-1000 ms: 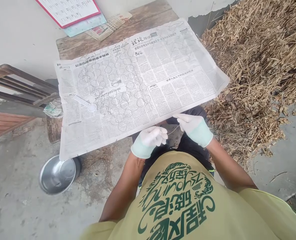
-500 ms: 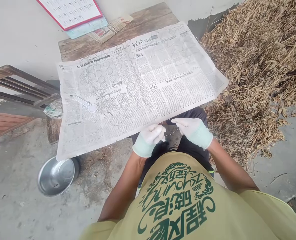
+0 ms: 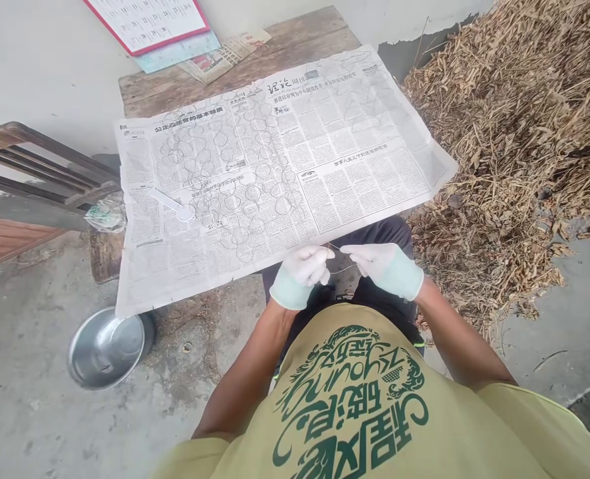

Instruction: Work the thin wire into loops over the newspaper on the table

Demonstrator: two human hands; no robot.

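My left hand [image 3: 304, 269], in a white knit glove with a pale green cuff, is closed, thumb and fingertips pinched on a thin wire [image 3: 343, 269]. Facing it, my right hand [image 3: 382, 263], gloved the same way, also pinches the wire, which bows in a loose curve between the two hands. Both are held above my lap, just off the near edge of a spread newspaper [image 3: 169, 283]. Over the print lie many thin dark rings [image 3: 249, 194], seemingly of similar wire. A flat white piece with a long handle and round end [image 3: 175, 205] rests among them.
Under the newspaper is a wooden table [image 3: 304, 36]. A wall calendar [image 3: 155, 23] and a folded paper [image 3: 225, 56] are at its back. A wooden chair [image 3: 40, 159] stands left, a metal basin [image 3: 108, 349] on the floor. Dry plant stalks [image 3: 519, 133] are heaped right.
My hands have come slightly closer together, the left moving a little right. The wire between them has shifted; both still pinch it. The view has tilted slightly.
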